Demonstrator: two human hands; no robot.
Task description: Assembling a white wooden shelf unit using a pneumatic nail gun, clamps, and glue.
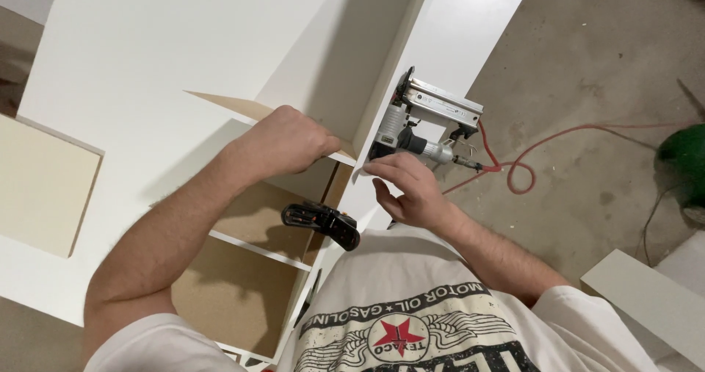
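The left hand is closed over the edge of a thin tan panel, fingers curled around it where the panel meets the upright white cabinet wall. The panel runs from the hand toward 10 o'clock, lying against the large white cabinet board.

The right hand is partly open, fingertips pinching a small white strip at the cabinet's front edge, just at 3 o'clock of the left hand. Directly at 12 o'clock of the right hand, a pneumatic nailer rests on the white side panel; the hand is not gripping it. A red air hose leads from the nailer toward 3 o'clock across the concrete floor.

A black cordless tool hangs at the person's waist, at 6 o'clock of the left hand.
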